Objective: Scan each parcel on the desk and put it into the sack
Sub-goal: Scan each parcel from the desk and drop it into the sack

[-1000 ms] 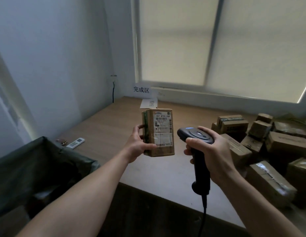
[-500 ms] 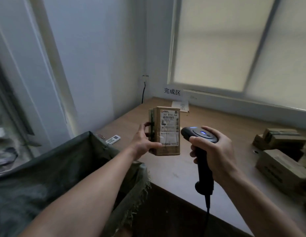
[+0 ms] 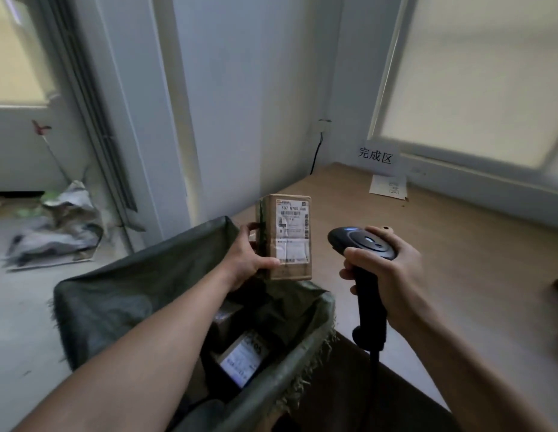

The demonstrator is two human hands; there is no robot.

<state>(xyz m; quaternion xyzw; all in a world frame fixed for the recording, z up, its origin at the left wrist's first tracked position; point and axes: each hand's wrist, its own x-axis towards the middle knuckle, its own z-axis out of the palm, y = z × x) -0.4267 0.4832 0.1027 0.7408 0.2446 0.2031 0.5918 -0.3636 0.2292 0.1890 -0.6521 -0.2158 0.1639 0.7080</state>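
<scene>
- The light brown wooden desk (image 3: 458, 291) fills the view from 1 to 4 o'clock and runs to the wall corner under the blinded window.
- The dark green woven sack (image 3: 131, 275) stands open at 7 o'clock, its frayed rim against the desk's near edge.
- The brown cardboard parcel (image 3: 290, 241), taped and upright, is held in the air above the sack's far rim, with its white label facing the camera.
- The black corded barcode scanner (image 3: 365, 244) is at 3 o'clock from that parcel and apart from it, with a blue light on its head.
- The right hand (image 3: 396, 275) is wrapped around the scanner's handle.
- The left hand (image 3: 245, 260) grips the parcel's left side, thumb across the front.
- 1 white-labelled box (image 3: 240, 357) lies inside the sack at 6 o'clock.
- A white wall sign (image 3: 375, 155) with 3 characters hangs at 1 o'clock, and a white paper sheet (image 3: 389, 187) lies just below it on the desk.
</scene>
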